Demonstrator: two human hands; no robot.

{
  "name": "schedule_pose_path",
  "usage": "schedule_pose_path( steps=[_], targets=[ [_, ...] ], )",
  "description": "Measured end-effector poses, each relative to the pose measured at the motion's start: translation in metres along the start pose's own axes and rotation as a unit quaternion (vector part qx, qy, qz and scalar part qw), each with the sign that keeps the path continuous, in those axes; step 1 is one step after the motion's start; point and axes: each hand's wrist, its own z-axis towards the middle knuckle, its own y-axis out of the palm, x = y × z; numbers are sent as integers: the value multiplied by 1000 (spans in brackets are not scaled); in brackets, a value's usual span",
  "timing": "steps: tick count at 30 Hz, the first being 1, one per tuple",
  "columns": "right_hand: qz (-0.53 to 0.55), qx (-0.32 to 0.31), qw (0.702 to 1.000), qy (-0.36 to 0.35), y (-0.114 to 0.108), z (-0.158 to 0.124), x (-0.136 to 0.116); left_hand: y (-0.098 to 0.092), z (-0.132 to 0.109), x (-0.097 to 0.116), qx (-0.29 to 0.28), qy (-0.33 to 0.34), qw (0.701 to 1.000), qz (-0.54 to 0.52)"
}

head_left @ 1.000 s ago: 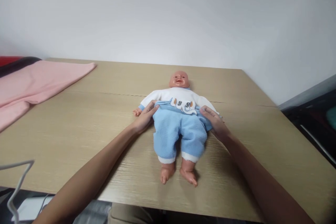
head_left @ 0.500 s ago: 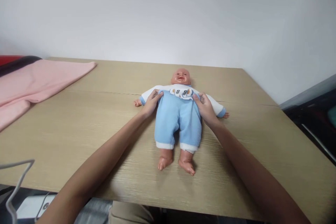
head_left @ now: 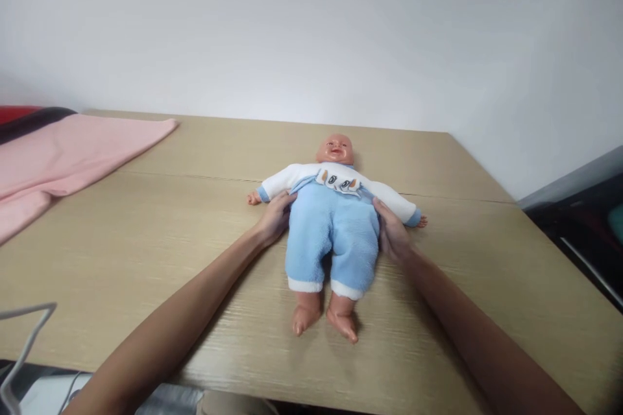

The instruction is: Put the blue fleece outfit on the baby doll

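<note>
Head | doll (head_left: 304,175): axis fore-aft, feet (head_left: 307,314) nearest | hands (head_left: 276,219): cupped against trousers (head_left: 333,220), grip unclear

The table (head_left: 160,246) is light brown, with a thin line (head_left: 214,177) running across it. A baby doll (head_left: 333,220) lies on its back near the middle. A pink cloth (head_left: 73,152) lies on the left side.
</note>
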Motion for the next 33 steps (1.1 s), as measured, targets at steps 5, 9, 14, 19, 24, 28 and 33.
schedule_pose_path(
  steps=[5,9,14,19,24,28,33],
  targets=[
    [14,-19,999,22,2,0,-8,7,-6,-1,-43,-9,996,-76],
    [-7,-36,999,17,0,3,-7,5,-7,0,-55,-16,997,-61],
    [-110,33,991,-71,-3,2,-4,5,-6,2,-43,-23,996,-80],
    [-174,80,974,-124,-4,-4,2,8,-4,1,-7,35,992,-118],
    [-188,116,960,-173,-2,-5,7,5,2,-3,20,102,991,-87],
    [-183,100,963,-169,-1,5,8,1,5,-3,2,98,994,-56],
    [-179,45,973,-139,3,22,10,2,7,-3,53,130,989,37]
  ],
)
